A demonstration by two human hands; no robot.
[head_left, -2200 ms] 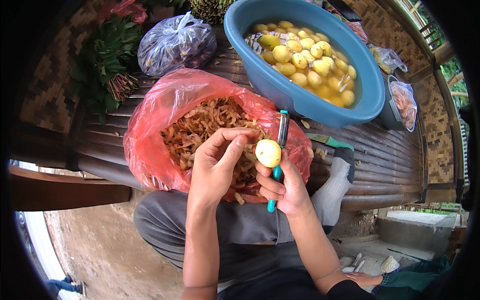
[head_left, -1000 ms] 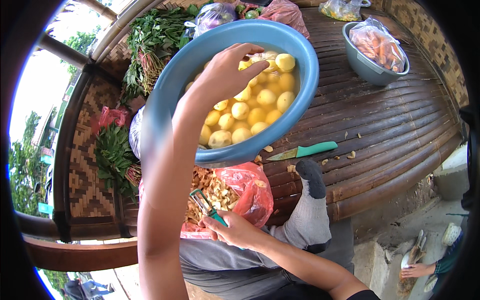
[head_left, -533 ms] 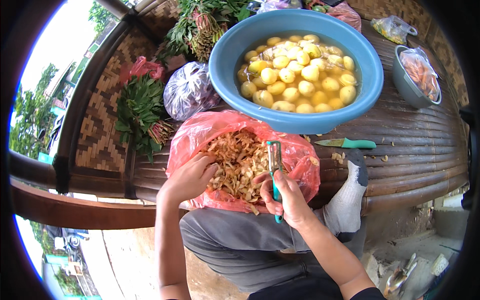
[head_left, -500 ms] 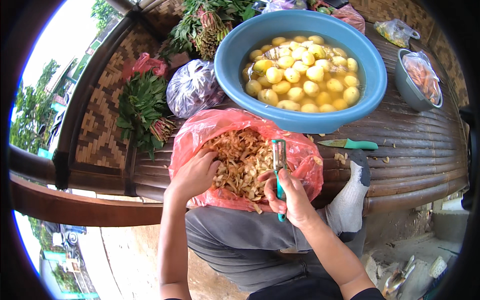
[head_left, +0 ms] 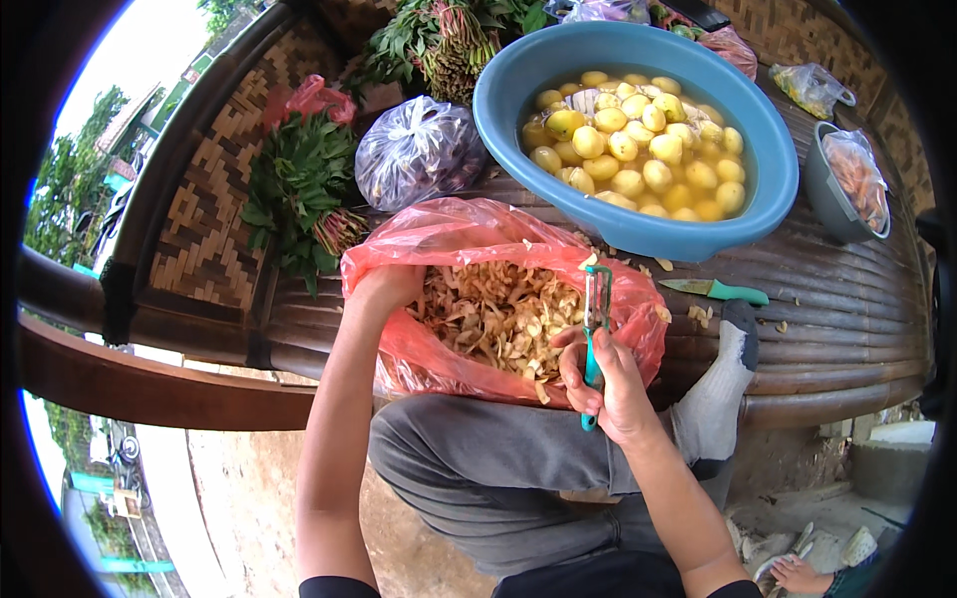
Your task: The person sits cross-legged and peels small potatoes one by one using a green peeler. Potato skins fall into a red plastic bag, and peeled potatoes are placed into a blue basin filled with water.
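A red plastic bag (head_left: pixel 449 234) full of brown peelings (head_left: pixel 498 314) lies on the bamboo platform in front of me. My left hand (head_left: pixel 384 286) grips the bag's left rim. My right hand (head_left: pixel 608 384) holds a teal-handled peeler (head_left: pixel 595 334) upright at the bag's right side. Behind the bag stands a big blue basin (head_left: pixel 768 189) of water with several peeled yellow potatoes (head_left: pixel 638 149) in it.
A teal-handled knife (head_left: pixel 718 290) lies on the bamboo slats (head_left: pixel 827 329) to the right. A grey bowl with a bagged orange content (head_left: pixel 847 179) sits far right. A clear bag (head_left: pixel 419 149) and green leaf bundles (head_left: pixel 299 189) lie to the left. My grey-trousered knee (head_left: pixel 478 468) is below.
The peeled potato went from my hands into the blue basin. My left hand came back, dug in the peelings, then moved to the bag's left rim. The right hand kept the peeler.
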